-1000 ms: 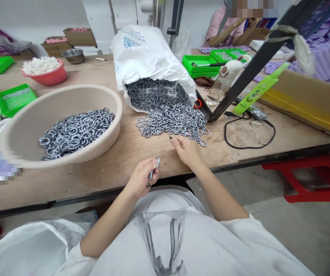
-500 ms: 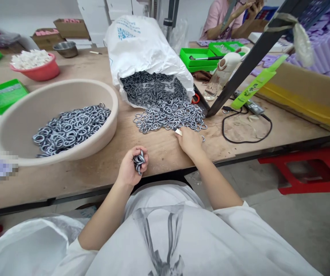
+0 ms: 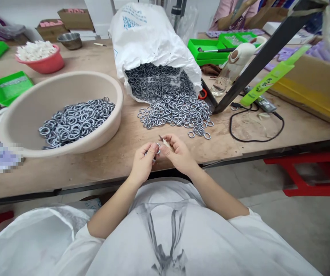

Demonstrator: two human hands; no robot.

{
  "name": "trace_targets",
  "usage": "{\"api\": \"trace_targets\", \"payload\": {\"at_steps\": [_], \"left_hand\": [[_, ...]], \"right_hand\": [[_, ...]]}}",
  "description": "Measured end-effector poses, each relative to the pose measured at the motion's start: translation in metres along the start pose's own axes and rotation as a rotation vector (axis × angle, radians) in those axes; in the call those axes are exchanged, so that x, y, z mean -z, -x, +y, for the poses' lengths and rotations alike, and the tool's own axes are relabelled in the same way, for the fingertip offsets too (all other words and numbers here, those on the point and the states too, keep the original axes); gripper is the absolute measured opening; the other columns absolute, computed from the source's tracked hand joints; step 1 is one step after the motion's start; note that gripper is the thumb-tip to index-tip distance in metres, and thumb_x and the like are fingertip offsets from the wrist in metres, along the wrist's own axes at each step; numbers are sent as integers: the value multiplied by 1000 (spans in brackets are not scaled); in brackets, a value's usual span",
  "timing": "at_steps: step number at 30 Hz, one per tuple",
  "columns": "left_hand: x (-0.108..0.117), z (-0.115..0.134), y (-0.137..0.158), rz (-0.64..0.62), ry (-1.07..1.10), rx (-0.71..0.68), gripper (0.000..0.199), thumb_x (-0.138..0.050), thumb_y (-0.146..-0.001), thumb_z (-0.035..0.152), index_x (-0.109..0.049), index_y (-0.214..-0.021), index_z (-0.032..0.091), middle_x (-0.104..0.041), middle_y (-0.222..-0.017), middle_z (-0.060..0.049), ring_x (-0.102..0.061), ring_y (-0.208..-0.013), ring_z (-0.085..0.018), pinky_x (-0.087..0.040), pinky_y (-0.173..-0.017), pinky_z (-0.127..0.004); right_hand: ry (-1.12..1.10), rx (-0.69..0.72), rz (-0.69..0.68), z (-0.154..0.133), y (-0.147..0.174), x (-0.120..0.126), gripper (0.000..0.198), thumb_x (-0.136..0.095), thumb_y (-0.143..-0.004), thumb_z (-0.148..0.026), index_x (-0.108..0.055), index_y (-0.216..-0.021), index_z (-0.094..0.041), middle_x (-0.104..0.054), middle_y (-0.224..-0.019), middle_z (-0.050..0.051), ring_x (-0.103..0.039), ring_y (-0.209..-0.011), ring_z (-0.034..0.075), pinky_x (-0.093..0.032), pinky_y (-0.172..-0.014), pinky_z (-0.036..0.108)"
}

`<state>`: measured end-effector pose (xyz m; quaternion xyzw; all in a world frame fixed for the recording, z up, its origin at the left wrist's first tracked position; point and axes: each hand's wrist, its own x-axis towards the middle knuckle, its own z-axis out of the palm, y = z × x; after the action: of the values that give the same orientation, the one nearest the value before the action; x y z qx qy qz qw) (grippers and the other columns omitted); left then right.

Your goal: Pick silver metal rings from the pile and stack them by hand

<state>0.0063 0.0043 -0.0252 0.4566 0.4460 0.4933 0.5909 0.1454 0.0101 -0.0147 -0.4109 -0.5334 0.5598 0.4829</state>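
Note:
My left hand (image 3: 145,160) is closed around several grey metal rings, and one ring (image 3: 158,148) shows at its fingertips. Close against it, my right hand (image 3: 182,155) pinches a small pale-handled tool (image 3: 166,143) with a thin dark tip; its exact kind is unclear. The tool and the ring meet between the two hands, just above the table's front edge. Beyond them, a loose pile of the same rings (image 3: 176,111) spills from the mouth of a white sack (image 3: 156,42). To the left, a large beige basin (image 3: 107,140) holds more rings (image 3: 75,120).
A slanted dark metal post (image 3: 248,57) rises right of the sack. Near it lie a black cable (image 3: 280,128), a lime-green strip (image 3: 268,84) and a bottle (image 3: 236,61). A red stool (image 3: 311,189) stands below right. A co-worker (image 3: 236,15) sits across the table.
My right hand has drawn back from the ring pile to meet my left hand, which has moved slightly right and up. A few rings now lie loose at the pile's near right edge.

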Motion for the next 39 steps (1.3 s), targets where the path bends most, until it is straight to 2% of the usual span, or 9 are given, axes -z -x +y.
{"api": "trace_targets", "payload": {"at_steps": [5,12,17,22,25,29,33,36,39], "left_hand": [[-3,8,4,-81,235,134,45,-73,-76,55,-54,-66,16,-50,-58,2,-34,-43,-4,-24,-37,-17],[-5,13,5,-84,349,208,47,-79,-70,54,-50,-69,17,-43,-52,7,-31,-38,-3,-24,-35,-15],[-3,10,5,-121,362,197,46,-80,-69,53,-51,-69,17,-45,-51,6,-31,-37,-3,-24,-35,-15],[0,9,11,-241,315,156,47,-74,-77,54,-51,-63,15,-49,-53,3,-35,-40,-4,-25,-37,-17],[3,13,14,-322,288,130,47,-68,-83,51,-52,-60,14,-50,-55,1,-36,-41,-3,-25,-38,-17],[8,18,11,-206,344,161,42,-75,-77,46,-53,-62,14,-50,-57,2,-36,-41,-3,-24,-37,-16],[14,18,5,-133,347,213,35,-79,-73,43,-62,-71,12,-51,-57,3,-38,-41,-3,-25,-37,-15],[16,15,1,-114,339,216,34,-78,-73,39,-69,-92,12,-54,-58,3,-38,-41,-3,-26,-37,-15],[14,12,-2,-73,305,243,38,-78,-70,36,-69,-100,13,-57,-60,3,-39,-41,-4,-27,-37,-15]], "right_hand": [[130,70,33,2,-1,5,42,-59,-86,-64,-58,-84,-22,-59,-74,-1,-55,-70,15,-44,-68,28],[631,350,-46,-2,13,6,43,-46,-98,-52,-52,-70,-20,-50,-64,-2,-46,-62,12,-31,-62,27],[641,365,-84,-9,16,3,48,-42,-99,-52,-42,-64,-21,-43,-60,-4,-40,-57,11,-27,-58,26],[553,249,-88,6,5,11,51,-41,-98,-58,-44,-63,-20,-42,-59,-4,-42,-58,11,-28,-57,26],[598,146,71,17,-9,34,55,-36,-97,-63,-45,-64,-21,-41,-59,-3,-44,-59,13,-30,-58,26],[1088,-32,393,15,-18,72,36,-53,-94,-52,-65,-93,-18,-66,-84,6,-58,-77,22,-35,-67,29],[1407,-247,430,9,-18,92,30,-59,-92,-39,-67,-110,-16,-70,-109,17,-64,-93,31,-40,-75,35],[1344,-255,413,11,-19,91,27,-56,-93,-34,-69,-107,-16,-71,-106,17,-65,-95,32,-42,-79,38],[922,-107,293,14,-18,75,24,-54,-93,-34,-68,-102,-17,-72,-99,10,-64,-92,26,-44,-82,36]]}}
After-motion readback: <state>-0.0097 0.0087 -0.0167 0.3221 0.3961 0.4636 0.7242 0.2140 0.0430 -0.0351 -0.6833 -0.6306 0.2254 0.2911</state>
